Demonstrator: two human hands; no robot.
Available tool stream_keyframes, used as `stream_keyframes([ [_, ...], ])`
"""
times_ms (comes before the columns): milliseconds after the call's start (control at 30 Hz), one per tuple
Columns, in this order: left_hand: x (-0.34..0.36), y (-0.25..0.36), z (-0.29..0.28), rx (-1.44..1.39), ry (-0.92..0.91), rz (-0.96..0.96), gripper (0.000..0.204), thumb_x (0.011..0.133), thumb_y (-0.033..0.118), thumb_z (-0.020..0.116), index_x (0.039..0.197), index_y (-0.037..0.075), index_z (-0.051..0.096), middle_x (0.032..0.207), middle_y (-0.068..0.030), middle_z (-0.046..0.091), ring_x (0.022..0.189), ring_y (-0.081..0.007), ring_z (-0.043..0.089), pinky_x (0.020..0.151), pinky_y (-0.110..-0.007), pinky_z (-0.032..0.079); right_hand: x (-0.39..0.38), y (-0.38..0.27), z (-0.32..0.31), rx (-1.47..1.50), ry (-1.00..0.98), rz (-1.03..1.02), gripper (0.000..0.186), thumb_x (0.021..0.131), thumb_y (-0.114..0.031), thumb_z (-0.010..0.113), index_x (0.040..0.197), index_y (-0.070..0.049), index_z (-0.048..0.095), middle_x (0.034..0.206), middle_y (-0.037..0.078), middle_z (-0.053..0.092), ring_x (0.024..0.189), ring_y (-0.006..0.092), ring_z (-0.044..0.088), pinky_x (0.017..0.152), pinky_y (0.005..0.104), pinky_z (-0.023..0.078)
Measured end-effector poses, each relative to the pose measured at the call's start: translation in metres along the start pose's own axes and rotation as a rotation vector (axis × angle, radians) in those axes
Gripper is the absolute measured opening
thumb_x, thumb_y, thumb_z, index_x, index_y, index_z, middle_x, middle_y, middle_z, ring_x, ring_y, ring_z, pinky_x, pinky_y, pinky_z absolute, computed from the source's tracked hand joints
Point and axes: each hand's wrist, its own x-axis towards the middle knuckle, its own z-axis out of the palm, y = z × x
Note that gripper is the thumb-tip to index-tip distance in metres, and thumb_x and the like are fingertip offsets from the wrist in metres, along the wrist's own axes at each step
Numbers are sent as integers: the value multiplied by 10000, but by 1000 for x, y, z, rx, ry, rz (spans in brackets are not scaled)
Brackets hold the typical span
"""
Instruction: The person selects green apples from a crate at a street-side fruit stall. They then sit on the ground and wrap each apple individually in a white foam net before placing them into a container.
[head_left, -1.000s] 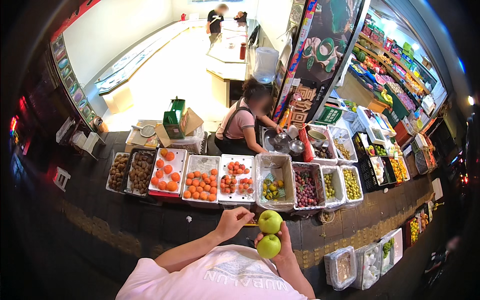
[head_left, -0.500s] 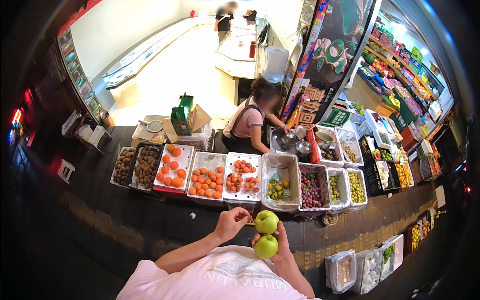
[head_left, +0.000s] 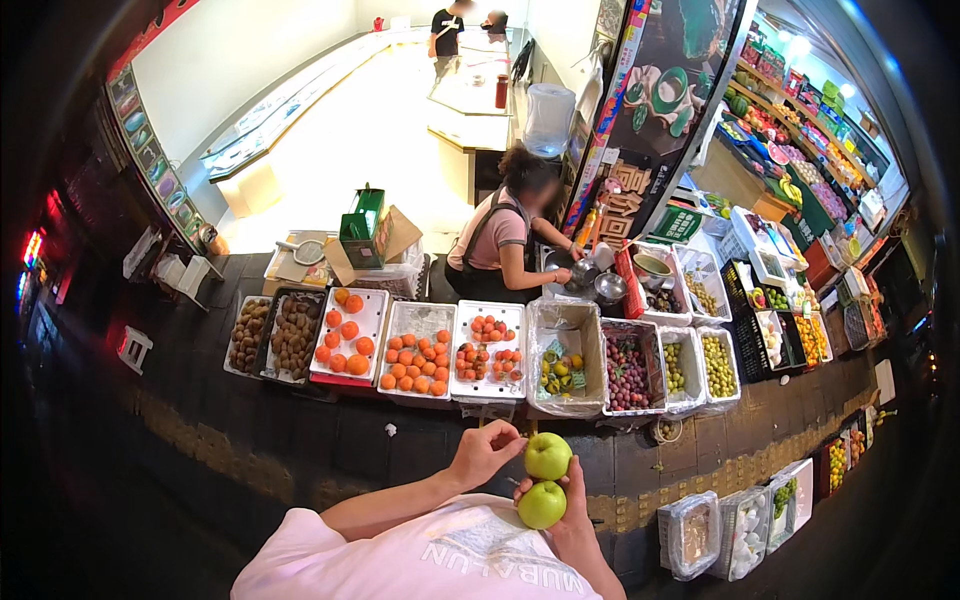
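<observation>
Apples [head_left: 542,506], two, round and glossy green, sit together in the right hand [head_left: 577,507], its fingers gripping both. I observe the left hand [head_left: 484,456] just beside the farther apple [head_left: 549,457], fingers curled; contact I cannot tell. Beyond, I record a white perforated tray [head_left: 463,321] of orange-red fruit [head_left: 472,362] beside a plastic-lined crate [head_left: 594,372] of yellow-green fruit [head_left: 558,384].

Head view: the right hand [head_left: 575,520] grasps an upper green apple [head_left: 548,457] and a lower green apple [head_left: 542,506]; the left hand [head_left: 485,452], fingers curled, lies just beside the upper one. Beyond, a row of fruit crates [head_left: 567,322] separates them from a person [head_left: 500,240] in a pink shirt, handling metal bowls [head_left: 610,289].
</observation>
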Motion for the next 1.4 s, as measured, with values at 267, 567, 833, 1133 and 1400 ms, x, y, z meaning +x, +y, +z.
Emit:
stream_keyframes([
  [267,6,1,13,-99,-197,-18,154,986,92,665,1071,-35,683,907,-87,760,852,-123,732,770,-258,579,-19,15,-8,78,103,-127,773,950,-744,435,1247,-56,626,887,200,681,818,394,654,765,478,555],
  [567,6,7,3,-195,-461,86,325,984,108,657,1293,11,641,1290,-125,666,1158,-170,642,988,-313,522,-28,42,5,113,186,-205,794,923,-794,431,1201,-80,639,850,154,680,813,362,669,749,475,570],
  [833,16,3,-1,-464,-793,-328,461,961,226,716,1374,51,607,1268,-64,668,1164,-141,610,1024,-296,478,-31,63,8,82,197,-242,769,932,-779,436,1196,-86,640,844,160,676,815,355,677,751,468,577],
  [1133,7,18,5,-448,-684,-273,452,960,180,684,1386,51,602,1272,-77,668,1178,-150,608,1050,-308,478,-33,35,-15,-12,24,-135,766,949,-742,447,1295,-74,588,894,203,686,867,382,687,793,470,570],
  [1400,-5,55,22,-240,-634,-46,497,959,216,691,1418,57,587,1265,-85,687,1138,-152,656,1045,-310,501,-54,-4,-45,-140,-117,-85,802,963,-739,407,1321,-38,560,936,233,695,892,382,692,789,465,570],
])
